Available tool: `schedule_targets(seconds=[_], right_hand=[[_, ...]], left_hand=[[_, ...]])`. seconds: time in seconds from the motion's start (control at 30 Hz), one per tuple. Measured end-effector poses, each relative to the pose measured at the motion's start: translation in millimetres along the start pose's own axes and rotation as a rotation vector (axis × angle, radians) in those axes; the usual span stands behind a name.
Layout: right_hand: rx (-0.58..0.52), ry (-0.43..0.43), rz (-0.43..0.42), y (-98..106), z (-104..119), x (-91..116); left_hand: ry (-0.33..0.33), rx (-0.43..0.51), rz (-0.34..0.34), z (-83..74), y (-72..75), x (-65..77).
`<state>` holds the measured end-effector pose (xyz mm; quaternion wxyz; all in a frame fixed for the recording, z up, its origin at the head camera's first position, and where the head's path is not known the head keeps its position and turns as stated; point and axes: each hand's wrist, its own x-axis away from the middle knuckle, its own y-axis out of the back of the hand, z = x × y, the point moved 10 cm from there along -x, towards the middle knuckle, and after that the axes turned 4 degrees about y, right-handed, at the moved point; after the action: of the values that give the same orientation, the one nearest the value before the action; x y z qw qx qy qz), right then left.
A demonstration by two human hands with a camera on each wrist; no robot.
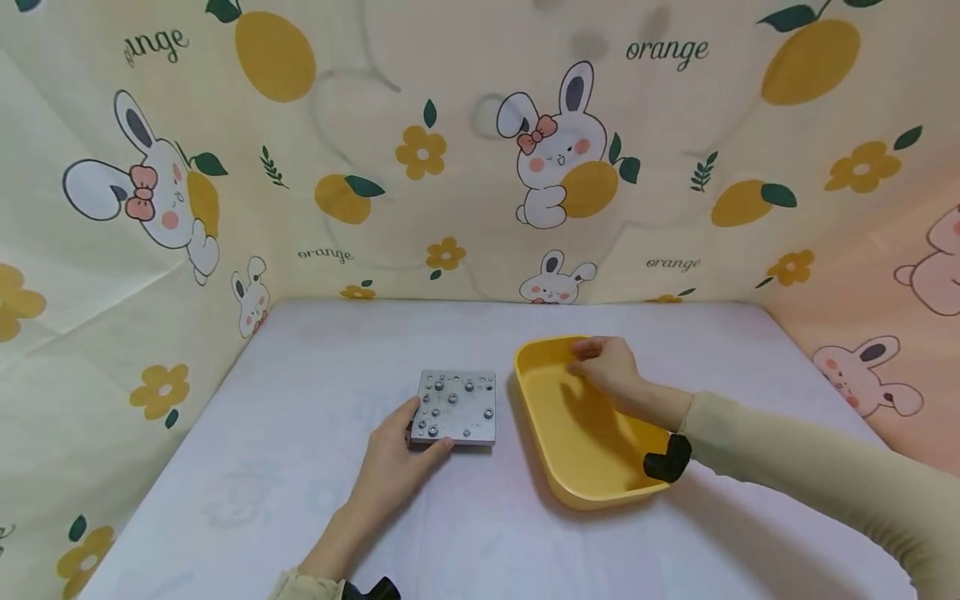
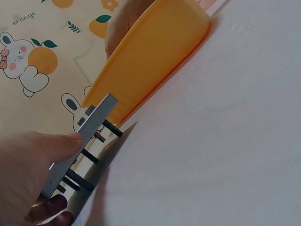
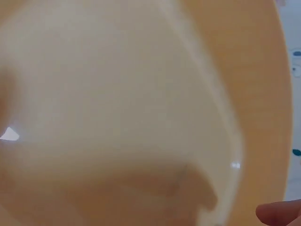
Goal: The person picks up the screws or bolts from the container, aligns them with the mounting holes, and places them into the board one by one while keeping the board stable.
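Observation:
A silver metal plate (image 1: 477, 417) with several bolts in it is held by my left hand (image 1: 395, 457). My fingers grip its left edge and the thumb lies along the near edge. The left wrist view shows the plate (image 2: 87, 139) tilted, with threaded bolt ends sticking out underneath. My right hand (image 1: 611, 367) is over the far right corner of a yellow plastic basin (image 1: 551, 417), fingers bent close by the far rim. One fingertip (image 3: 277, 214) shows beside the basin wall (image 3: 254, 84) in the right wrist view. I cannot tell whether the right fingers pinch anything.
A white cloth (image 1: 300, 467) covers the table. The basin stands to the right of the plate, with a narrow gap between them. Fabric screens (image 1: 465, 217) printed with rabbits and oranges enclose the back and sides.

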<state>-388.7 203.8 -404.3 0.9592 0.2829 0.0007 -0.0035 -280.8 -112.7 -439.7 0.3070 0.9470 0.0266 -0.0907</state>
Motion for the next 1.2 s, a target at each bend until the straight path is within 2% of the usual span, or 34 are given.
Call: schedule_targets(seconds=[0.3, 0.57, 0.8, 1.03, 1.2], right_hand=[[-0.025, -0.027, 0.032, -11.6, -11.5, -3.2], [-0.226, -0.009, 0.12, -25.4, -14.4, -9.8], [-0.078, 0.019, 0.039, -18.1, -19.1, -12.3], [-0.086, 0.025, 0.021, -20.6, -23.9, -11.2], [-0.034, 0.045, 0.007, -21.6, -23.9, -11.5]], left_hand=[[-0.012, 0.005, 0.002, -3.2, 0.6, 0.2], [-0.01, 0.002, -0.006, -1.4, 1.8, 1.4], [-0.018, 0.007, -0.009, -0.8, 2.2, 1.0], [-0.026, 0.011, -0.013, -0.4, 2.1, 0.5], [-0.023, 0.016, -0.012, -1.1, 2.4, -0.1]])
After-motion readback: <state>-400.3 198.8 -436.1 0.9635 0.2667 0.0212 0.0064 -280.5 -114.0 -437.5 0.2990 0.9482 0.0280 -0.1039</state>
